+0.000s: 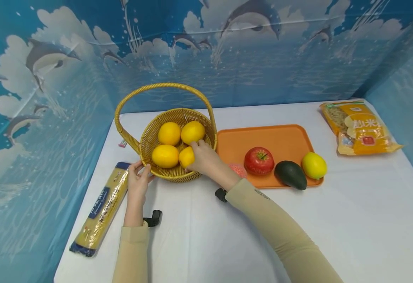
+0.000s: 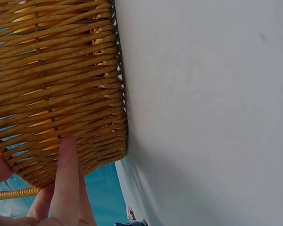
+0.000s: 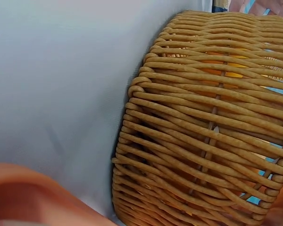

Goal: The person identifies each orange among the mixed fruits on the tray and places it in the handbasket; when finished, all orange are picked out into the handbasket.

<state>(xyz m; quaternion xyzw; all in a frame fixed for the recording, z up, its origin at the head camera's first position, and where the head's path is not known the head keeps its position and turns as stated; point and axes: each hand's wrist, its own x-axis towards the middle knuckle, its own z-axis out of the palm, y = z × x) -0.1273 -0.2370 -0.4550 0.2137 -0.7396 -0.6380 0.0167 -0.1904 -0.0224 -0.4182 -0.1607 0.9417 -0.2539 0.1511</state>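
A woven basket (image 1: 174, 177) with a tall arched handle stands on the white table, holding several yellow lemons (image 1: 165, 156). My right hand (image 1: 206, 159) reaches over the basket's right rim, fingers bent around a lemon (image 1: 187, 157) at the lower right inside; that grip is partly hidden by the hand. At the basket's lower left, my left hand (image 1: 138, 179) touches the outside. In the left wrist view its straight finger (image 2: 67, 174) lies against the woven wall (image 2: 61, 84), the thumb near the rim. The right wrist view shows the wall (image 3: 207, 117) from the other side.
An orange tray (image 1: 227, 139) lies right of the basket, with a red apple (image 1: 259, 160), a dark avocado (image 1: 290, 175), a lemon (image 1: 314, 165) and a pinkish round thing (image 1: 238, 169). A noodle packet (image 1: 100, 210) lies at left, an orange food bag (image 1: 360, 127) at far right.
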